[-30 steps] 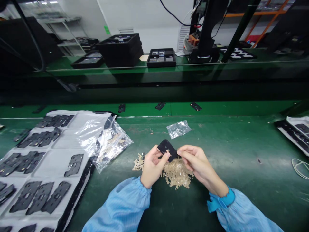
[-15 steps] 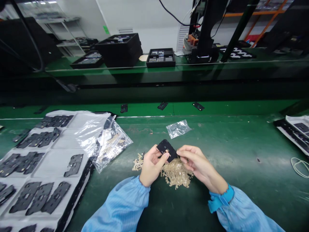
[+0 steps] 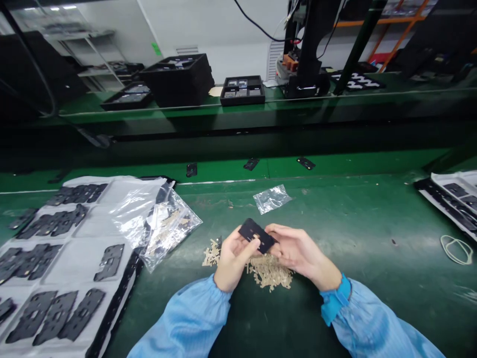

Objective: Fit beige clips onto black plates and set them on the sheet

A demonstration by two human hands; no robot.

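Observation:
A thin black plastic plate [image 3: 250, 229] with small cutouts is tilted above the table. My left hand [image 3: 231, 258] is closed on its left side, the thumb lying across the front face. At the plate's right edge, my right hand [image 3: 303, 256] grips with its fingers, some of them hidden behind the plate. Just below both hands lies a heap of small tan pieces [image 3: 271, 274], partly covered by the right hand. A smaller cluster of tan pieces [image 3: 210, 254] sits left of my left hand.
On the left, a white compartment tray [image 3: 80, 248] holds several black plates. A clear bag with tan pieces [image 3: 171, 226] overlaps its edge. A small clear bag [image 3: 272, 199] lies beyond my hands. At right are a rubber band [image 3: 456, 249] and another tray [image 3: 443, 199].
The fingertips of my right hand have gone from a pinch at the plate's right corner to a hold along its right edge. The plate has turned slightly, and the view has shifted a little.

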